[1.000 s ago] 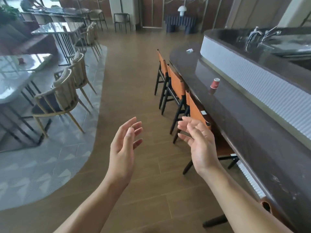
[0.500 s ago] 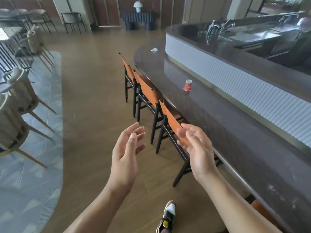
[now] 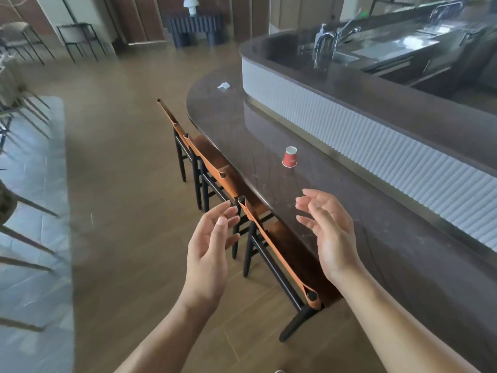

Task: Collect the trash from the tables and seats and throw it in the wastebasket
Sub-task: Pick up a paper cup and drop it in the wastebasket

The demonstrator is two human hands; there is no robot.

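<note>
One long, dark-brown curved bar counter (image 3: 363, 238) has three orange-backed, black-legged chairs (image 3: 215, 164) along its edge. The left hand (image 3: 209, 246) and right hand (image 3: 329, 232) hover with fingers loosely spread, holding nothing. One red paper cup (image 3: 290, 157) stands mid-counter, and one crumpled white paper scrap (image 3: 223, 85) lies at the counter's far end.

The person has come closer to the counter (image 3: 403, 265). The right hand (image 3: 326, 232), earlier off its edge over a chair (image 3: 279, 254), now hovers above the countertop, nearer the red cup (image 3: 290, 157). The left hand (image 3: 209, 249) now hangs just off the counter's edge.
</note>
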